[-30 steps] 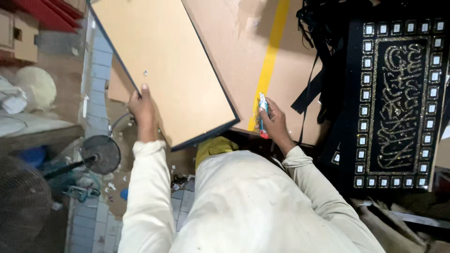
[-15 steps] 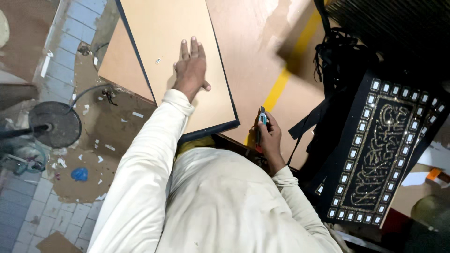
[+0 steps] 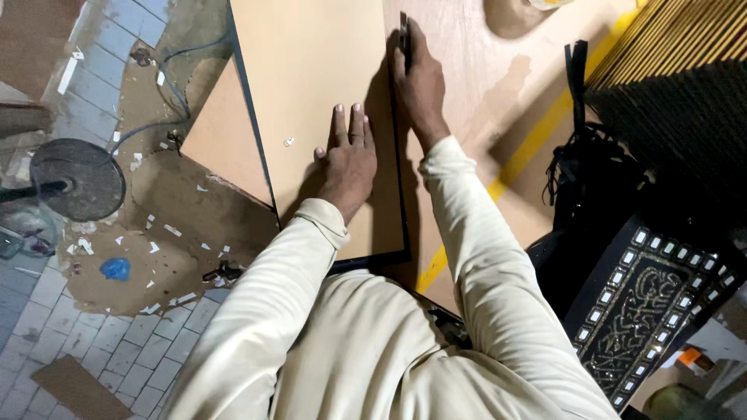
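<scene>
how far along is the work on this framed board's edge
Done: the framed board lies back-up on the table. In hand: the left hand presses it flat while the right hand works a small tool along its right edge. Left: the edge below toward the corner; fasteners aren't visible.

The tan backing board [image 3: 311, 93] runs off the top edge, so its far end is unseen. The right hand [image 3: 419, 82] covers a dark tool [image 3: 405, 35] too hidden to identify. The ornate black frame [image 3: 646, 311] is cut off at the right edge, its pattern blurred.
</scene>
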